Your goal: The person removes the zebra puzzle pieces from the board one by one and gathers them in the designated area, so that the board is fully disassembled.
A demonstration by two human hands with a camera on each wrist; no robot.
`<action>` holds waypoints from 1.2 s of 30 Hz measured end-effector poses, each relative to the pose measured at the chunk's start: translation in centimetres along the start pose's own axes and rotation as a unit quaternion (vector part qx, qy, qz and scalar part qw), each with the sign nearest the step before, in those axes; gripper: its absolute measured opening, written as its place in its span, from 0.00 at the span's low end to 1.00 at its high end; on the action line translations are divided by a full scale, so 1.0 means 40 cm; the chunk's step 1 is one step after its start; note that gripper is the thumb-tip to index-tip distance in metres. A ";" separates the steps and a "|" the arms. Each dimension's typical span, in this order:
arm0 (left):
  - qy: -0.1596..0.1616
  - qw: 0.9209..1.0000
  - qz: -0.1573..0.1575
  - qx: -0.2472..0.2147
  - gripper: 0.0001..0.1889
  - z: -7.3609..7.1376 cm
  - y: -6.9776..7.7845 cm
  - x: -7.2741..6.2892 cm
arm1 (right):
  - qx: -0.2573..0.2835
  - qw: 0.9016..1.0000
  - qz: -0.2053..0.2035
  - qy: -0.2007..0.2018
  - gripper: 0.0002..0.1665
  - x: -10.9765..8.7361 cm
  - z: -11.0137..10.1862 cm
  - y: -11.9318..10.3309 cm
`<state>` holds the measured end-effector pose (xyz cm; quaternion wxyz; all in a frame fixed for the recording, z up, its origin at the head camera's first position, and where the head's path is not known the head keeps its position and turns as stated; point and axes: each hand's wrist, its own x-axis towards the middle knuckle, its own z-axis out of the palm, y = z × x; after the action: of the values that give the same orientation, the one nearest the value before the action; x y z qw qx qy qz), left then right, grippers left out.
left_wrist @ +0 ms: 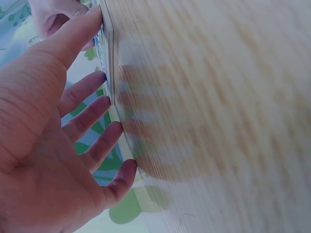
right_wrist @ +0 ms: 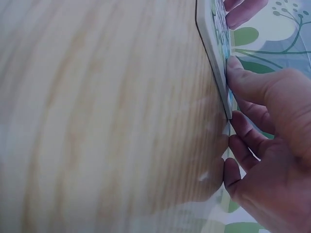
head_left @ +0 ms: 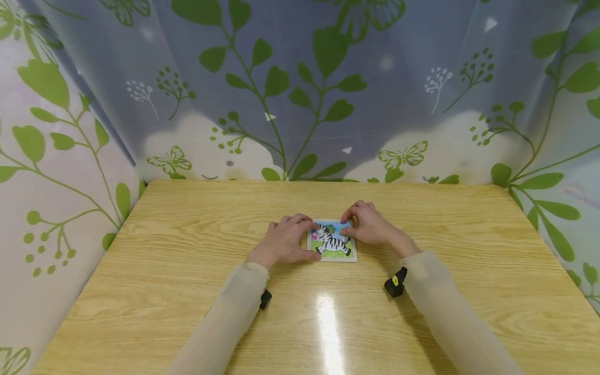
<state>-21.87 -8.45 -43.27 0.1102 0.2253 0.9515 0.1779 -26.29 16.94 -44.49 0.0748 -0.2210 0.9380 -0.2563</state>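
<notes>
A small flat picture puzzle [head_left: 334, 249] lies on the wooden table, showing a striped zebra on green grass under a blue sky with a tree. At its left side is my left hand [head_left: 287, 242], thumb on the lower left edge and forefinger over the upper left part; its other fingers [left_wrist: 99, 141] stretch out to the tabletop. My right hand [head_left: 370, 225] touches the upper right part with thumb and forefinger close together. The right thumb [right_wrist: 245, 77] lies on the picture face. Whether a piece is pinched there is hidden.
The light wooden table [head_left: 197, 219] reflects a bright light streak in front of the puzzle. A curtain [head_left: 300, 94] with green leaves and butterflies hangs along the back and both sides. Each wrist carries a small black device [head_left: 396, 284].
</notes>
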 end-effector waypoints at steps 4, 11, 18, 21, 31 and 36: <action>-0.001 1.000 -0.002 0.000 0.35 0.000 0.001 0.000 | 0.007 1.000 0.002 -0.005 0.12 -0.001 0.001 0.001; 0.000 1.000 -0.005 -0.001 0.35 -0.001 0.001 -0.001 | 0.016 1.000 0.002 -0.007 0.11 -0.003 0.002 0.005; 0.000 1.000 -0.005 -0.003 0.35 -0.002 0.001 -0.002 | 0.038 0.999 0.002 -0.001 0.12 -0.001 0.006 0.008; 0.000 1.000 -0.006 -0.002 0.36 -0.002 0.001 -0.001 | 0.060 0.998 0.004 0.003 0.12 -0.002 0.008 0.011; -0.003 1.000 -0.003 -0.003 0.35 -0.006 0.006 -0.002 | 0.175 0.985 0.003 0.004 0.12 -0.007 0.014 0.028; -0.004 1.000 -0.005 -0.006 0.35 -0.008 0.007 -0.004 | 0.209 0.978 0.006 0.009 0.11 -0.011 0.012 0.038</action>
<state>-21.73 -8.39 -42.84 0.1166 0.2206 0.9511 0.1820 -26.33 18.09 -45.67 0.1128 -0.1925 0.8658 -0.4479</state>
